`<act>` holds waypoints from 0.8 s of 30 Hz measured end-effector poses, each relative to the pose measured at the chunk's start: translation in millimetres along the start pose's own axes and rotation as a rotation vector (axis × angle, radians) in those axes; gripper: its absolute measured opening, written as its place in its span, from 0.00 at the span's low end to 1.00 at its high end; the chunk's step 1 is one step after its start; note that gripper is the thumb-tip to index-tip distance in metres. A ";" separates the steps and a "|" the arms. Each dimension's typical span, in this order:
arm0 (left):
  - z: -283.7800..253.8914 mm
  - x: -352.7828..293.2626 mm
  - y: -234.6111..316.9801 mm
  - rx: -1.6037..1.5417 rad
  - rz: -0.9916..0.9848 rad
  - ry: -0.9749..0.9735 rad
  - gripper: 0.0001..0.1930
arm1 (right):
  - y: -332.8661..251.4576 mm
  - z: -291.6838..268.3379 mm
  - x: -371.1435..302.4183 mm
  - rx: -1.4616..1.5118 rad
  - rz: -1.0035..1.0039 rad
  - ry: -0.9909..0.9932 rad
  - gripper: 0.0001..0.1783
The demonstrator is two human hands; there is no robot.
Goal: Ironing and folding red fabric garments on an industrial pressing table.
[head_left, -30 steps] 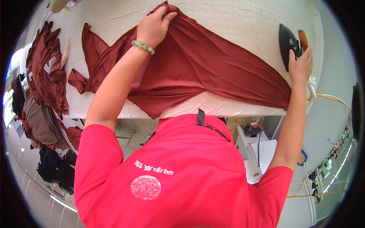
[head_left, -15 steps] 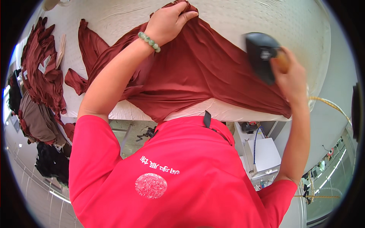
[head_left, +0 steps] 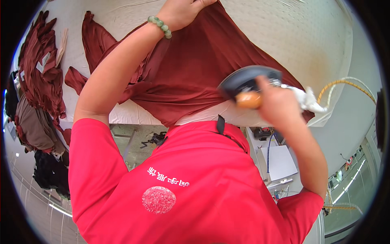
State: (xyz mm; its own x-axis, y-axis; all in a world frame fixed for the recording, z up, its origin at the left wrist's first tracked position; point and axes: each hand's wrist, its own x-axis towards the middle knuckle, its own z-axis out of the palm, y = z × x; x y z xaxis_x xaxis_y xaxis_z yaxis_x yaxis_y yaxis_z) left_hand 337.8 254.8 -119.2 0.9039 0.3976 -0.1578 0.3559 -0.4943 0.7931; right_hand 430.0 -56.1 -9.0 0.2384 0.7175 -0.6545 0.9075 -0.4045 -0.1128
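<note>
A dark red garment (head_left: 183,77) of thin, silky cloth lies across the pale padded table (head_left: 317,36), its lower edge draping over the near side. My left hand (head_left: 180,14), below a green bead bracelet (head_left: 160,26), pinches the cloth near the top of the view; its fingertips are partly cut off. In my right hand (head_left: 280,101) is a black steam iron (head_left: 235,81) with an orange-brown handle, blurred by motion. The iron is over the garment's right part, near the front edge; whether it presses on the cloth I cannot tell.
Beside the iron, white wrapping and a yellow hose (head_left: 345,82) run off to the right. More dark red garments (head_left: 38,73) are heaped at the left edge, with brown cloth (head_left: 38,126) and black cloth (head_left: 50,173) below. A white box (head_left: 279,162) stands under the table.
My right hand has swept the iron left and nearer to me, turning it. My left hand has moved farther away, drawing the garment's held part up with it.
</note>
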 end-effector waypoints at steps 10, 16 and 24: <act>5.6 -19.8 -3.5 -0.057 0.005 -0.047 0.28 | 157.5 -34.3 53.7 -0.004 0.637 0.549 0.31; 2.6 -11.4 -5.5 -0.289 -0.120 -0.144 0.28 | -7.2 69.6 6.7 0.089 -0.529 0.701 0.18; 9.8 -4.1 -0.7 -0.239 -0.197 -0.059 0.18 | -21.2 124.5 0.8 0.300 -0.410 0.678 0.14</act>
State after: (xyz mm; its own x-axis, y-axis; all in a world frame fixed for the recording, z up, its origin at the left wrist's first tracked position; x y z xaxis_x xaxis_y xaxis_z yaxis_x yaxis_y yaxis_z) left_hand 336.2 245.9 -124.9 0.8380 0.4183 -0.3505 0.4660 -0.2142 0.8584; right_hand 367.9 -117.6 -100.2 0.1533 0.9863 0.0609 0.8602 -0.1029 -0.4995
